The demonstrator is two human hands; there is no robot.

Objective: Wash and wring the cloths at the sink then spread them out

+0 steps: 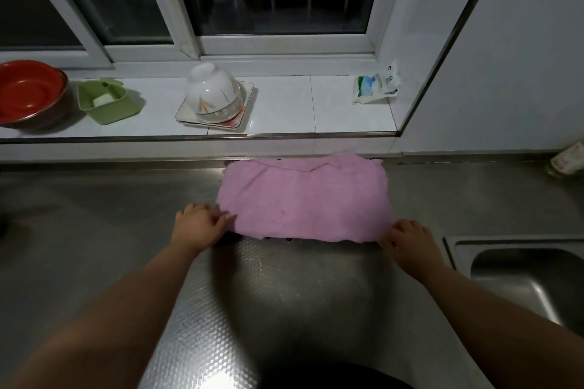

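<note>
A pink cloth (303, 196) lies spread on the steel counter (278, 287), its far edge against the back wall. My left hand (200, 224) pinches the cloth's near left corner, fingers curled at the edge. My right hand (409, 240) holds the near right corner, fingers curled under the hem. The near edge of the cloth is slightly lifted off the counter between the two hands. The steel sink (521, 275) is at the right, partly out of view.
On the tiled sill stand a red bowl (28, 91), a green soap dish (106, 101), an upturned white bowl (215, 93) on a square plate (241, 121), and a plastic packet (377, 85). A small bottle (567, 159) sits at the far right of the counter.
</note>
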